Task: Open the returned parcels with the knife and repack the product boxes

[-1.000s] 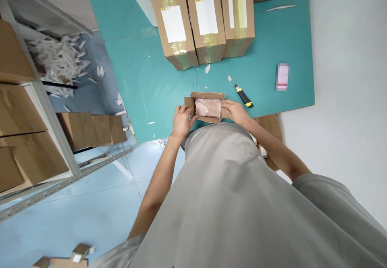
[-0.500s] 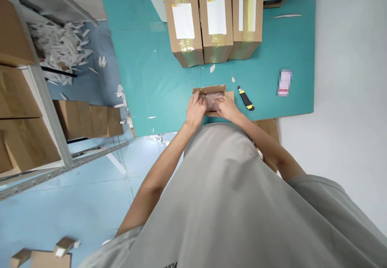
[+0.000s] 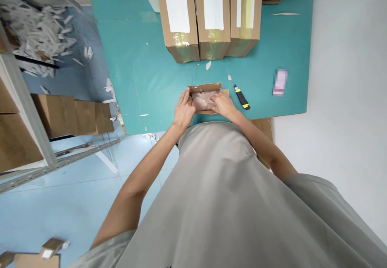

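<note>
A small open cardboard box lies near the table's front edge with its flaps up. Inside it is something wrapped in clear plastic, pinkish-brown in look; its kind I cannot make out. My left hand is closed over the box's left end, fingers at the rim. Reaching in from the right, my right hand has its fingers curled onto the plastic wrapping, thumb and fingertips on it. A black and yellow utility knife lies just right of the box, touched by neither hand.
Three taped cardboard boxes with white labels stand at the back of the green table. A blurred pink and white item lies at the right. Left of the table are a shelf, more cartons and white scraps on the floor.
My left hand has shifted from over the wrapped contents to the box's left end, uncovering more plastic. My right fingers stay on the wrapping. The whole view has shifted slightly.
</note>
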Tool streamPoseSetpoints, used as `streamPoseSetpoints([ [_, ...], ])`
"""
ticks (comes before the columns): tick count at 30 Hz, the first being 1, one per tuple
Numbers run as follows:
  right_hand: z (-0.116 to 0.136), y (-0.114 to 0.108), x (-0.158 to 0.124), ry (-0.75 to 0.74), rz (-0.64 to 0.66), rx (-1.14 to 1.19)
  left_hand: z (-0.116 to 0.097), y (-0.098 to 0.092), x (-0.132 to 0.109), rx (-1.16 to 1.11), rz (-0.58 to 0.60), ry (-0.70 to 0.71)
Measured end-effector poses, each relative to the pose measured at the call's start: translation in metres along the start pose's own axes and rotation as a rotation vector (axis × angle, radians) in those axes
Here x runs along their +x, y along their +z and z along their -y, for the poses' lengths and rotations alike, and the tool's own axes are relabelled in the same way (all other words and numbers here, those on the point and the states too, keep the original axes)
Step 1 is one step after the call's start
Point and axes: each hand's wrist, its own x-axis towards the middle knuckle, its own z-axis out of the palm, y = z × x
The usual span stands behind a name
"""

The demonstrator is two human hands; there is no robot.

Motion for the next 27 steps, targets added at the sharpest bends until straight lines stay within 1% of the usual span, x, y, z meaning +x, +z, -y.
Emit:
streamPoseSetpoints([
  [2, 0.002, 0.005, 0.005, -0.013, 0.046, -0.116, -0.005, 0.007, 0.009, 0.061, 0.087, 0.029],
  [3, 0.002, 0.007, 0.006, -0.014, 0.053, -0.145, -0.008, 0.009, 0.014, 0.1, 0.126, 0.021],
  [4, 0.001, 0.008, 0.006, -0.018, 0.051, -0.156, -0.011, 0.011, 0.018, 0.137, 0.152, 0.002],
  [6, -0.002, 0.007, 0.005, -0.036, 0.02, -0.13, -0.017, 0.012, 0.024, 0.188, 0.169, -0.045],
  [8, -0.003, 0.004, 0.001, -0.051, -0.036, -0.054, -0.019, 0.01, 0.028, 0.206, 0.166, -0.063],
  [11, 0.0, -0.001, -0.006, -0.019, -0.121, 0.121, -0.015, 0.007, 0.03, 0.181, 0.156, -0.038],
  [16, 0.01, -0.012, -0.017, 0.034, -0.288, 0.452, -0.009, 0.003, 0.026, 0.052, 0.135, 0.013],
  [18, 0.012, -0.019, -0.021, 0.097, -0.335, 0.601, -0.009, -0.003, 0.02, -0.026, 0.1, 0.058],
  [21, 0.012, -0.031, -0.028, 0.181, -0.356, 0.803, -0.013, -0.017, 0.008, -0.166, 0.031, 0.099],
  [24, 0.012, -0.043, -0.032, 0.211, -0.374, 0.895, -0.016, -0.034, -0.005, -0.269, -0.043, 0.093],
  [27, 0.016, -0.054, -0.037, 0.206, -0.399, 0.93, -0.017, -0.054, -0.02, -0.317, -0.115, 0.043],
])
